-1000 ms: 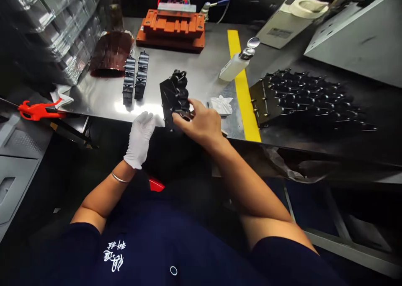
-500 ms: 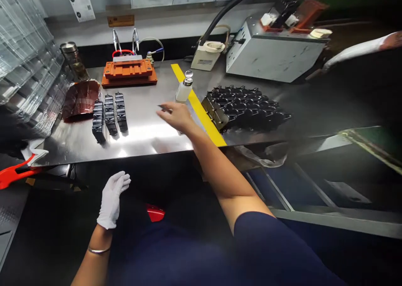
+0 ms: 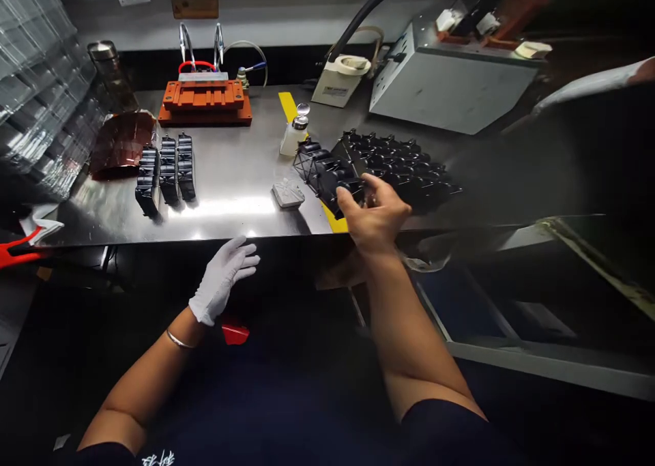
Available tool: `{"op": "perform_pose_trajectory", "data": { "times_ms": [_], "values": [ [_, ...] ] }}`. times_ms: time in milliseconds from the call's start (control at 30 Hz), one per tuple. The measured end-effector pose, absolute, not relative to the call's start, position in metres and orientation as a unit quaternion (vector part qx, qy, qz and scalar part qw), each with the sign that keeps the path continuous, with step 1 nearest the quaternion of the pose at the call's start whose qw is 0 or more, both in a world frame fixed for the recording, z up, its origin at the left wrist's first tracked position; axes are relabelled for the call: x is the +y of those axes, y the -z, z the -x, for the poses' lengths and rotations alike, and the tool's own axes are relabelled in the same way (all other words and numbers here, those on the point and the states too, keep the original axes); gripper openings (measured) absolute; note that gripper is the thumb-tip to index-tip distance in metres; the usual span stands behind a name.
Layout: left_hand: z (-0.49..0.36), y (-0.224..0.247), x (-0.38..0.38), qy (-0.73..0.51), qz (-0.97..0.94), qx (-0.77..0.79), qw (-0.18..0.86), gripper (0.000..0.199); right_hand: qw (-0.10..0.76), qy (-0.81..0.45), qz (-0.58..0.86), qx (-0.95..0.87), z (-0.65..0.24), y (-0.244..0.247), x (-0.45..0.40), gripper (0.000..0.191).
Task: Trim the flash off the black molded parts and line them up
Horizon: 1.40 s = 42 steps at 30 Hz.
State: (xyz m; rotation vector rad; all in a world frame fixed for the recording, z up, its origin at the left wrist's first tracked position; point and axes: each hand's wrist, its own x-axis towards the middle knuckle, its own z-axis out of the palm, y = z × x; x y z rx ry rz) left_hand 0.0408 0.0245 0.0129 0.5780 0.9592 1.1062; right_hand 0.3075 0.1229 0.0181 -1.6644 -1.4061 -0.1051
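My right hand (image 3: 376,210), bare, grips a black moulded part (image 3: 325,172) between thumb and fingers, tilted over the yellow tape. Right behind it lies a batch of similar black parts (image 3: 404,162) in rows. In front of the table edge, my left hand (image 3: 222,278) wears a white glove; its fingers are apart with nothing in them. Between the hands, on the steel table (image 3: 230,172), sits a small grey block (image 3: 288,194). A white bottle with a metal top (image 3: 293,138) stands behind the block. Three black parts (image 3: 166,172) stand upright side by side at the left.
An orange fixture (image 3: 205,103) is at the back left, near a lidded flask (image 3: 113,77) and a brown film sheet (image 3: 124,145). Clear plastic trays are stacked far left. A grey box (image 3: 450,84) stands back right; another person's white sleeve (image 3: 598,84) shows at the right.
My right hand has moved right from near the bottle and taken hold of a black part. My left hand has risen and shifted right. The grey block is now uncovered.
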Motion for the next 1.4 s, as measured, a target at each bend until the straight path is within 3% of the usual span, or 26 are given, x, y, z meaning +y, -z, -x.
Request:
{"op": "perform_pose_trajectory", "data": {
  "times_ms": [67,167,233,300,400,467,633,700,800,1000,1400],
  "values": [
    [-0.055,-0.020,0.033,-0.524,-0.210,0.357,0.745,0.053,0.431,0.076,0.543,-0.717,-0.269,-0.022,0.083,0.043],
    [-0.058,-0.020,0.039,-0.536,-0.097,0.312,0.779,0.031,0.345,-0.011,0.384,-0.856,-0.230,-0.027,0.051,0.039],
    [-0.049,-0.014,0.035,-0.505,-0.042,0.327,0.797,0.025,0.312,-0.053,0.451,-0.834,-0.225,-0.031,0.064,0.039],
    [-0.035,-0.006,0.027,-0.457,-0.027,0.347,0.818,0.025,0.261,-0.027,0.605,-0.752,-0.234,-0.033,0.099,0.045],
    [-0.015,0.003,0.014,-0.413,-0.025,0.344,0.843,0.037,0.202,-0.032,0.684,-0.701,-0.249,-0.027,0.155,0.062],
    [-0.008,0.006,0.009,-0.397,-0.014,0.323,0.859,0.049,0.173,-0.048,0.704,-0.687,-0.246,-0.020,0.171,0.059],
    [-0.007,0.009,0.011,-0.385,0.010,0.317,0.867,0.062,0.228,-0.063,0.624,-0.745,-0.191,-0.014,0.120,0.051],
    [-0.009,0.012,0.012,-0.394,0.022,0.321,0.861,0.059,0.207,-0.079,0.579,-0.785,-0.173,-0.014,0.090,0.050],
    [-0.011,0.017,0.013,-0.391,0.029,0.311,0.866,0.058,0.196,-0.076,0.624,-0.753,-0.159,-0.013,0.066,0.047],
    [-0.016,0.016,0.016,-0.440,0.048,0.272,0.854,0.056,0.215,-0.097,0.605,-0.761,-0.149,-0.012,0.072,0.048],
    [-0.011,0.014,0.020,-0.417,0.032,0.314,0.852,0.059,0.253,-0.095,0.596,-0.756,-0.160,-0.006,0.079,0.047]
  ]
}}
